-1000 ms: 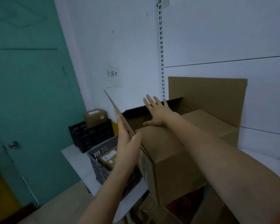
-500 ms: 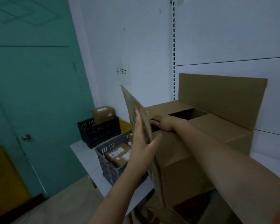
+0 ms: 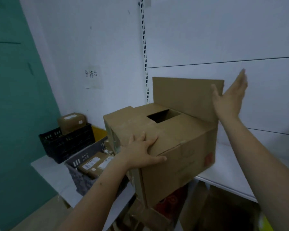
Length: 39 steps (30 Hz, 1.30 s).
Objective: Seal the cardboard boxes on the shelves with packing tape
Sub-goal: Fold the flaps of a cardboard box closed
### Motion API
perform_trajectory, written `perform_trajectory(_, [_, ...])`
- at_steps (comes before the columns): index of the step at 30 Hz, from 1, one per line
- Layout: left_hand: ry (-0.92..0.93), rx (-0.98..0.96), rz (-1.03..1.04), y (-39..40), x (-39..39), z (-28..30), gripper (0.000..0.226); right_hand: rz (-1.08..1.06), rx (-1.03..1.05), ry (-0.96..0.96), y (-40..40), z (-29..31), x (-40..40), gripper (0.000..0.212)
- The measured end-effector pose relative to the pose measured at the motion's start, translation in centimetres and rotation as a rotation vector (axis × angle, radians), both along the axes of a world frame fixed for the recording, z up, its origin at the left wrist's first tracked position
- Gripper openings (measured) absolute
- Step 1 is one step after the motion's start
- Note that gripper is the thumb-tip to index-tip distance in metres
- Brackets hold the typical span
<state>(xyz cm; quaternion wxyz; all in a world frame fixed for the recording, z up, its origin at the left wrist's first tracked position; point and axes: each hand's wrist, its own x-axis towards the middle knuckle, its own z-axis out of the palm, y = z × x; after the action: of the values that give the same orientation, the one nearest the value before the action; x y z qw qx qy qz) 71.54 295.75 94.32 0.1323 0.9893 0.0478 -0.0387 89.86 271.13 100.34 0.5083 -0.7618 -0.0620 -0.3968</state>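
Observation:
A brown cardboard box [image 3: 177, 157] stands on the white shelf [image 3: 230, 164], its near corner sticking out over the edge. My left hand [image 3: 140, 152] lies flat on the folded-down near flap, fingers spread. A dark square gap [image 3: 163, 115] shows in the top between the folded flaps. The far flap [image 3: 183, 95] stands upright against the wall. My right hand [image 3: 230, 95] is raised at the right end of that flap, open, fingers straight, holding nothing. No tape is in view.
A grey crate [image 3: 83, 165] with labelled parcels and a black crate [image 3: 65, 144] carrying a small parcel [image 3: 72, 121] sit on a white table at left. A green door fills the left side. Dark boxes lie under the shelf [image 3: 198, 210].
My left hand has folded the near flap down and now presses on it. My right hand has left the box's inside and risen to the upright far flap.

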Motion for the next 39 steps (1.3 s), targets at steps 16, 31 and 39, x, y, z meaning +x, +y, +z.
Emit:
perform_trajectory(16, [-0.126,0.209,-0.542,-7.0,1.1,1.1,0.082,0.235,-1.106,0.453,-2.7,-4.5,0.1,0.037])
perform_trajectory(31, [-0.348,0.194,-0.358,-9.6,10.0,-1.1,0.096,0.334,-0.825,0.628,-6.2,-6.6,2.0,0.051])
perform_trajectory(39, [-0.925,-0.15,-0.473,-12.6,5.1,-6.4,0.04,0.279,-0.445,0.392,-9.7,-10.4,-6.4,0.046])
